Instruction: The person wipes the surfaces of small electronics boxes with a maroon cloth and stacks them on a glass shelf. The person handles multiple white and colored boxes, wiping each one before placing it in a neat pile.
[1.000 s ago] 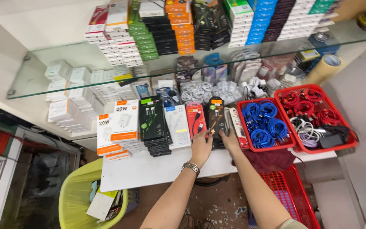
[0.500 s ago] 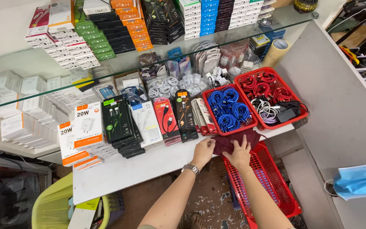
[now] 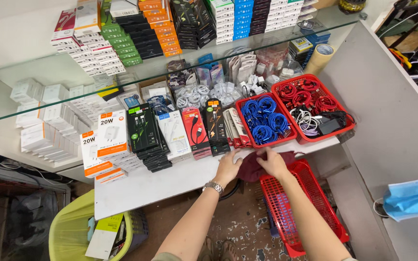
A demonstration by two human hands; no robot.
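1. The left hand (image 3: 227, 166) lies on a dark red cloth (image 3: 255, 166) at the front edge of the white tabletop (image 3: 160, 186). Its fingers (image 3: 233, 155) are gently curled, resting on the cloth's left side; whether they pinch it cannot be told.
2. The right hand (image 3: 273, 162) sits on the cloth's right part, fingers (image 3: 262, 151) loosely bent and pressed onto the fabric, palm down.
3. The cloth is bunched between both hands, just in front of a red basket of blue cables (image 3: 265, 121) and partly over an empty red basket (image 3: 310, 203) standing lower down.
4. A wristwatch (image 3: 213, 186) is on the left wrist.
5. On the tabletop stand rows of boxed chargers (image 3: 112, 135) and a second red basket of red cables (image 3: 313, 104).
6. A glass shelf (image 3: 49, 72) above carries stacked coloured boxes.
7. A blue face mask (image 3: 411, 199) lies on the grey counter to the right; a yellow-green bin (image 3: 71, 232) stands on the floor to the left.
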